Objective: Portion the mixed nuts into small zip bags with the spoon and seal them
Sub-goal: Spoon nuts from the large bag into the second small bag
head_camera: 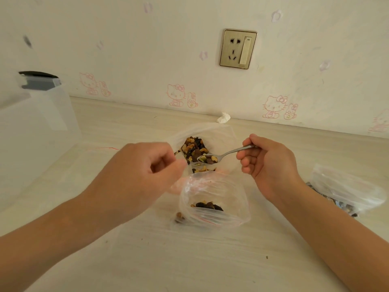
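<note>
Near the middle of the pale counter [147, 260], close to the wall, a small zip bag [231, 199] lies with its mouth lifted open and only a few nuts in its bottom. The left hand [147, 165] has its grip closed, thumb and forefinger pinching clear film at what looks like that bag's rim to hold the mouth up. The right hand [265, 159] has its grip curled round the handle of the spoon [225, 153]. The spoon's bowl carries a heap of mixed nuts [207, 159] and hangs over the big supply bag [221, 135], just behind the small bag's opening and not yet above it. A filled bag [345, 186] lies well apart to the right.

The likeliest slip, as I judge it, is a spill in the gap between the two bags. The spoon is heaped, so any roll of the wrist before the bowl is over the mouth would drop pieces onto the counter. The film is thin and held at one point only. If the pinch loosens, the mouth may sag shut and the load would land on the outside of the bag. Crumbs caught along the zip track could also keep the seal from closing cleanly later.
</note>
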The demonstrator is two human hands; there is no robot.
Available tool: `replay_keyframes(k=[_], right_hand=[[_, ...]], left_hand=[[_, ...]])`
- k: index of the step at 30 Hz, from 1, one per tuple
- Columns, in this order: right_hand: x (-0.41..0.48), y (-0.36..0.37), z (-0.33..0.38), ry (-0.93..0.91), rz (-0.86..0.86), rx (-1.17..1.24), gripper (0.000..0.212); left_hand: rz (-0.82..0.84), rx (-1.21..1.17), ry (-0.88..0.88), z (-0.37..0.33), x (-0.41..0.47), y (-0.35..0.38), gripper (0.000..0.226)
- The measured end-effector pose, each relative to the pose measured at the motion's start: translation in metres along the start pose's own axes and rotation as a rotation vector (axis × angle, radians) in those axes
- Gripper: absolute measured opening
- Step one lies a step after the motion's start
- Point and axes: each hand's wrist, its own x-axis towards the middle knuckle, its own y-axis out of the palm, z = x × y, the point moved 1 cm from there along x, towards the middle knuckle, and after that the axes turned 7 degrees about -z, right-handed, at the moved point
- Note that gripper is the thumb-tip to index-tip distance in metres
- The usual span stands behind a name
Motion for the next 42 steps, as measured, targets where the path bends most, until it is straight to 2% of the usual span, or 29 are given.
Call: replay_keyframes(k=[5, 11, 14, 17, 19, 22, 27, 30, 33, 35, 36, 38, 40, 42], right_hand=[[-0.006, 0.001, 0.006, -0.027, 0.030, 0.009, 0.031], [-0.014, 0.005, 0.010, -0.132, 0.081, -0.016, 0.038], [-0.022, 0.005, 0.013, -0.311, 0.149, -0.081, 0.043], [-0.036, 0.007, 0.012, -0.644, 0.327, -0.236, 0.035], [-0.042, 0.008, 0.010, -0.730, 0.386, -0.252, 0.031], [-0.041, 0.006, 0.014, -0.756, 0.325, -0.216, 0.033], [-0.028, 0.001, 0.018, -0.670, 0.145, -0.140, 0.036], [-0.019, 0.000, 0.016, -0.610, 0.079, -0.156, 0.038], [-0.011, 0.001, 0.009, -0.577, 0.045, -0.247, 0.035], [-0.008, 0.003, 0.004, -0.565, 0.049, -0.293, 0.032], [-0.007, 0.004, 0.002, -0.558, 0.060, -0.315, 0.031], [-0.005, 0.006, -0.002, -0.552, 0.085, -0.372, 0.029], [-0.004, 0.005, -0.006, -0.552, 0.089, -0.440, 0.028], [-0.003, 0.004, -0.007, -0.561, 0.062, -0.485, 0.028]], left_hand=[[0.201, 0.151, -0.115, -0.003, -0.011, 0.014, 0.055], [0.257, 0.123, -0.155, 0.002, -0.008, 0.023, 0.034], [0.270, 0.076, -0.199, 0.005, -0.005, 0.019, 0.035], [0.263, 0.062, -0.202, 0.007, -0.005, 0.019, 0.034], [0.268, 0.063, -0.196, 0.006, -0.004, 0.019, 0.033], [0.271, 0.045, -0.194, 0.007, -0.003, 0.017, 0.034], [0.242, 0.021, -0.150, 0.006, -0.002, 0.015, 0.044], [0.138, -0.095, -0.107, 0.005, 0.001, 0.012, 0.058], [-0.145, -0.153, -0.016, 0.012, 0.015, 0.005, 0.037], [-0.229, -0.080, -0.024, 0.024, 0.031, 0.004, 0.021], [-0.211, 0.006, -0.061, 0.032, 0.040, 0.006, 0.025], [-0.095, 0.122, -0.186, 0.051, 0.055, 0.014, 0.059], [0.066, 0.111, -0.335, 0.062, 0.067, 0.023, 0.090], [0.163, 0.105, -0.413, 0.066, 0.076, 0.028, 0.097]])
